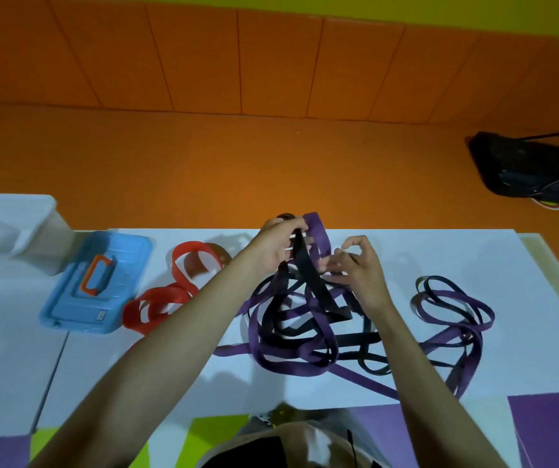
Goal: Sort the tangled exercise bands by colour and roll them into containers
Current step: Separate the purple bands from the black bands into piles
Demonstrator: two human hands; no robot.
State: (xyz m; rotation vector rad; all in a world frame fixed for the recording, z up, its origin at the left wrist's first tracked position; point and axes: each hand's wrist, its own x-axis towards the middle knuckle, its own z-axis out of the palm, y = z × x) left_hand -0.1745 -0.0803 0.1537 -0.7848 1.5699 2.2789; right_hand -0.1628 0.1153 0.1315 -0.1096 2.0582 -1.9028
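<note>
A tangle of purple bands (291, 359) and black bands (308, 282) lies on the white table (473, 261) in the middle. My left hand (276, 246) grips a black band and a purple loop (318, 228), lifting them above the pile. My right hand (359, 265) is beside it, fingers curled and pinching a thin strand of the tangle. A smaller purple and black knot (453, 309) lies to the right. Red bands (173, 292) lie loose to the left, apart from the tangle.
A blue plastic container lid with an orange handle (95, 285) lies at the left of the table. A white box (18, 231) stands at the far left. A black bag (534, 170) lies on the orange floor at the right.
</note>
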